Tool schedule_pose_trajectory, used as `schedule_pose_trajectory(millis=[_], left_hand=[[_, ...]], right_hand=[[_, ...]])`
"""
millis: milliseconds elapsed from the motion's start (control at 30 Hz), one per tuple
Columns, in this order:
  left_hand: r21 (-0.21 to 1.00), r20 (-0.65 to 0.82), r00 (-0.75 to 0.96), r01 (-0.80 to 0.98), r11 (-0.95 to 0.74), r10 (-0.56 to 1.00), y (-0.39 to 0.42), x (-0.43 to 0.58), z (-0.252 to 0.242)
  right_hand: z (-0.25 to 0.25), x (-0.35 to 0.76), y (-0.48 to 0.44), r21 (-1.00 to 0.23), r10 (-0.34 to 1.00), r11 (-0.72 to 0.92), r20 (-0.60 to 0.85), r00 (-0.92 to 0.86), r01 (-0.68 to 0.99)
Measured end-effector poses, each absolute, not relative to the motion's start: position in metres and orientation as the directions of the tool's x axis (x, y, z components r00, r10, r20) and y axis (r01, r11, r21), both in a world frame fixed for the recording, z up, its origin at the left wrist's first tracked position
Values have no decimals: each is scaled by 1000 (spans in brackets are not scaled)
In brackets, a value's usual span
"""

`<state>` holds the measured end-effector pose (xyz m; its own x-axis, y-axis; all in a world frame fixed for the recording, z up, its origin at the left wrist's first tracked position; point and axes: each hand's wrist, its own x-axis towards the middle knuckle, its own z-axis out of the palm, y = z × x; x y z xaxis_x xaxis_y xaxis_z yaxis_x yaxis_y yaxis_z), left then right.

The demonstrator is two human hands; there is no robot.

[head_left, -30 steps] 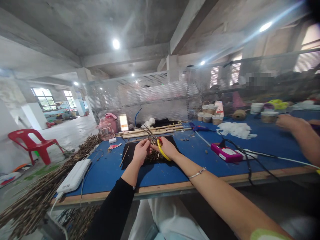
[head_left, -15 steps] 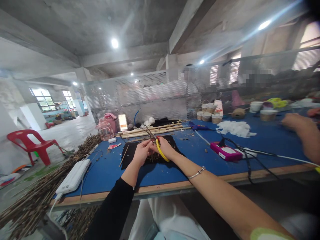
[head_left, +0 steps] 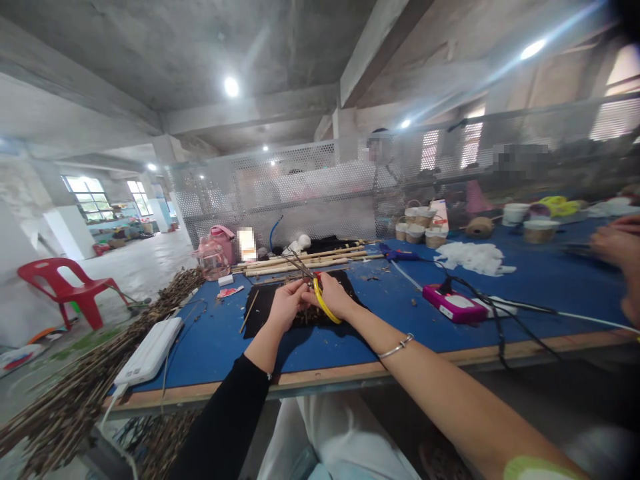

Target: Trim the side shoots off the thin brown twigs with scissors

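My right hand [head_left: 336, 298] is closed on a pair of scissors with yellow handles [head_left: 324, 308], its blades pointing away and up to the left. Against it, my left hand [head_left: 285, 307] is closed with the fingertips pinched together near the blades; what lies between them is too small to make out. Beneath both hands, short brown twig pieces [head_left: 309, 317] are heaped on a black cloth [head_left: 256, 323]. A thin stick [head_left: 249, 311] lies at the cloth's left side.
Pale sticks [head_left: 310, 259] lie across the blue table [head_left: 395, 327] behind the cloth. A white power strip [head_left: 150, 351] and bundled brown stalks [head_left: 75, 383] are at left. A purple box [head_left: 453, 305] with cables, white fluff [head_left: 473, 259] and a co-worker's hand [head_left: 613, 243] are at right.
My hands and the scissors stay almost in place. The whole view has shifted slightly. At the right, the co-worker's hands have moved farther right.
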<state>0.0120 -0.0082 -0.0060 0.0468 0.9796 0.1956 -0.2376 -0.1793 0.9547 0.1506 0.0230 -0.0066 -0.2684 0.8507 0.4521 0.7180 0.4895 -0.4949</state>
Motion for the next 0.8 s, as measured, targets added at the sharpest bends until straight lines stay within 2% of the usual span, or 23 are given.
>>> schedule_pose_trajectory(millis=[300,633,800], left_hand=[[967,189,26,-179,-182,982,-14,16,-2],[961,216,-8,-175,-214,976,-18,19,2],[965,200,11,-177,-195,980,-14,18,-1]], right_hand=[[-12,151,23,-522,842,505,473,-260,687],[-14,151,27,-493,838,488,495,-229,721],[-13,151,27,-492,865,445,452,-217,749]])
